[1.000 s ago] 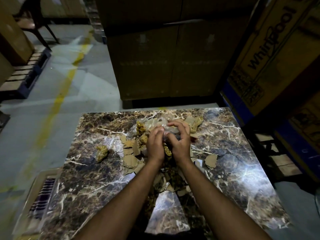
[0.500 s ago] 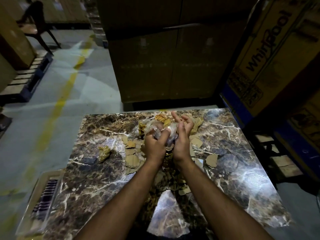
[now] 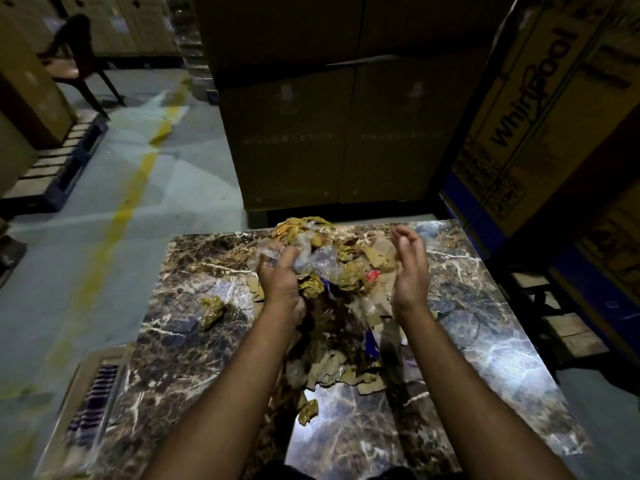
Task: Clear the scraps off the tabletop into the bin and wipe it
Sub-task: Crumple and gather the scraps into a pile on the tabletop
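A heap of scraps (image 3: 332,268), cardboard bits, gold foil and clear plastic, lies on the dark marble tabletop (image 3: 194,341). My left hand (image 3: 280,282) grips a bundle of clear plastic and scraps, lifted above the far middle of the table. To the right of the bundle my right hand (image 3: 408,268) is raised, palm facing left, fingers relaxed and holding nothing. More cardboard bits (image 3: 332,372) lie between my forearms. One gold foil scrap (image 3: 212,308) sits apart on the left.
A clear plastic bin (image 3: 86,410) with a striped cloth inside stands on the floor by the table's left edge. Big cardboard boxes (image 3: 329,133) rise behind the table and on the right. A pallet (image 3: 52,168) and chair stand far left.
Both hands were pressed together round the scrap bundle. Now my right hand has let go and moved off to the right, while my left hand lifts the bundle; loose bits have dropped.
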Demonstrator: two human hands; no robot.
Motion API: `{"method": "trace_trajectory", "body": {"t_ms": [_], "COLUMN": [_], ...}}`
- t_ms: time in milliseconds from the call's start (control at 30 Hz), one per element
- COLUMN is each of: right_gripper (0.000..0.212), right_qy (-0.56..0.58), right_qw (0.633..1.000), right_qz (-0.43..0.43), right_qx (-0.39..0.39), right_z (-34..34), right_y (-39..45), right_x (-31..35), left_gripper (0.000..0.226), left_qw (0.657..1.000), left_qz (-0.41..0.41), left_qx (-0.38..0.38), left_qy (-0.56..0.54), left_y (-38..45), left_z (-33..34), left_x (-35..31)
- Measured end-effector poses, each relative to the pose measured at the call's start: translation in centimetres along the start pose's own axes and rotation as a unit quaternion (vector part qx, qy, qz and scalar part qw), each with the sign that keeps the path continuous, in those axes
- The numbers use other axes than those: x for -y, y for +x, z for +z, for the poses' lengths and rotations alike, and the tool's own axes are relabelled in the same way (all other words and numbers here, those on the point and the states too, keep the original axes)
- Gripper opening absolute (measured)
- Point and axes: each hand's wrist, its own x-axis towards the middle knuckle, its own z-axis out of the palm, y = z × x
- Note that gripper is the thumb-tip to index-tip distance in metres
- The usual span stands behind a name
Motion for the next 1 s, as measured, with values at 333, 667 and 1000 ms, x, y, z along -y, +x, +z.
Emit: {"method": "trace_trajectory", "body": {"t_ms": [333,667,1000], "right_gripper": [0.099,0.053,0.068], "right_qy": [0.068,0.091,0.034], "right_qw": [0.987,0.977,0.967], "right_qz": [0.106,0.095,0.070], "right_qx": [0.104,0.167,0.243], "right_z": [4.6,4.8,4.7], "right_y": [-4.3,-3.1,-0.9], "right_x": [-2.5,-1.8,-0.6], "left_gripper": [0.086,0.042,0.040], "left_qw": [0.980,0.974,0.954], "left_qz": [-0.117,-0.036,-0.012], "left_qx": [0.134,0.190,0.243], "left_qy": [-0.086,0.119,0.175], "left_y": [-2.5,-1.5,-2.1], "left_z": [0.4,-0.2,-0.1], "left_x": [1.7,1.3,1.1]}}
